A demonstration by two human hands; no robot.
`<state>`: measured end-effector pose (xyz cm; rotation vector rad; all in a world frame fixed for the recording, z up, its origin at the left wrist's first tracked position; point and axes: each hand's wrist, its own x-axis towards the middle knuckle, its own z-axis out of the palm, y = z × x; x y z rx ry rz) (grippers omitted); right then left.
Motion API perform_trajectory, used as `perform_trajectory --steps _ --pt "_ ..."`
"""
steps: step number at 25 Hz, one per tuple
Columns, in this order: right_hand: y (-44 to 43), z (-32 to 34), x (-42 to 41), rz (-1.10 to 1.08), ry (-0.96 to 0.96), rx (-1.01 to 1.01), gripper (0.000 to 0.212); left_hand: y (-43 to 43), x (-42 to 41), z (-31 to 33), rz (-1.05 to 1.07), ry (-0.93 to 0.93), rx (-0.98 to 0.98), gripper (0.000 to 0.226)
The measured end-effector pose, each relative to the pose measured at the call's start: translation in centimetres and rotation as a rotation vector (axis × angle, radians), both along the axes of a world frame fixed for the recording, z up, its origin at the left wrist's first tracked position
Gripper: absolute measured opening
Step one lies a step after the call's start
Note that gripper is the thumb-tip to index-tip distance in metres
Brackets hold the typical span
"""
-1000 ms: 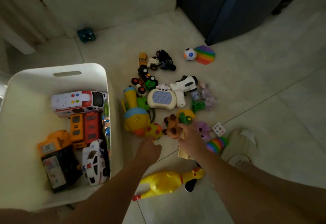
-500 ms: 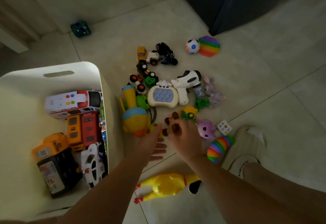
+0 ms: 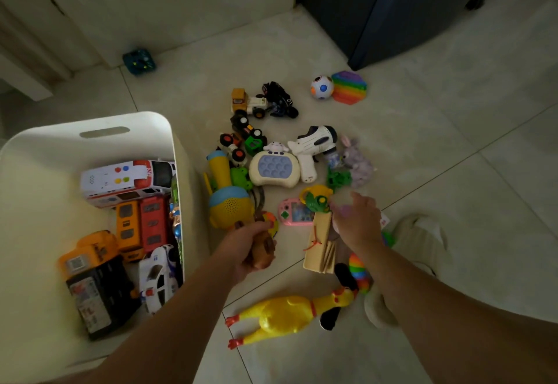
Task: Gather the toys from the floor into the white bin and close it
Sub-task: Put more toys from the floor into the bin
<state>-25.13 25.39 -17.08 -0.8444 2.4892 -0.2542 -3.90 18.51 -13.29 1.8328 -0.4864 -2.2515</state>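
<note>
The white bin (image 3: 45, 178) stands open at the left with several toy vehicles (image 3: 126, 178) inside. My left hand (image 3: 246, 249) grips a brown toy animal (image 3: 265, 247) just right of the bin's wall, above the floor. My right hand (image 3: 357, 222) is down over a small purple toy (image 3: 341, 211), fingers curled round it; most of that toy is hidden. Loose toys lie on the tiles: a pink handheld game (image 3: 294, 211), a wooden piece (image 3: 320, 244), a yellow rubber chicken (image 3: 283, 315), a white pop game (image 3: 274, 169) and a yellow-blue microphone (image 3: 229, 202).
Farther off lie small cars (image 3: 250, 102), a white toy gun (image 3: 314, 145), a spotted ball (image 3: 322, 87) and a rainbow pad (image 3: 350, 87). A teal toy (image 3: 139, 61) sits by the wall. A slipper (image 3: 422, 232) is at my right; a dark cabinet (image 3: 392, 6) stands behind.
The brown toy animal passed from my right hand into my left. My right hand moved right onto the purple toy, uncovering the pink game and wooden piece.
</note>
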Motion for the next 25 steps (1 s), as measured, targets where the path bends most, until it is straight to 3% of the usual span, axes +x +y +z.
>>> perform_trajectory --steps 2,6,10,13,15,18,22,25 --pt "0.3 -1.2 -0.8 0.059 -0.108 0.127 0.074 0.4 0.1 -0.4 -0.023 -0.024 0.006 0.01" --pt "-0.2 -2.6 -0.6 0.064 -0.172 0.148 0.074 0.5 -0.6 -1.5 -0.078 -0.047 0.025 0.02" --pt "-1.0 -1.6 -0.2 -0.003 0.065 0.159 0.071 0.1 -1.1 -2.4 -0.08 -0.085 0.024 0.029" --pt "-2.6 -0.7 1.1 0.229 0.151 0.125 0.094 0.0 -1.4 -2.9 -0.075 -0.105 0.034 0.037" --pt "-3.5 -1.1 1.9 0.397 0.166 0.206 0.103 -0.1 -1.5 -3.0 -0.076 -0.112 0.025 0.035" --pt "-3.4 -2.7 2.8 0.439 0.118 0.304 0.091 0.0 -1.3 -2.9 -0.09 -0.115 0.017 0.036" --pt "-3.3 -2.4 2.5 0.276 0.052 0.173 0.063 0.0 -1.0 -2.0 -0.103 -0.112 -0.012 0.035" --pt "-3.3 -1.1 2.0 0.18 -0.013 0.012 0.057 -0.6 -0.8 -0.4 -0.106 -0.091 -0.046 0.033"
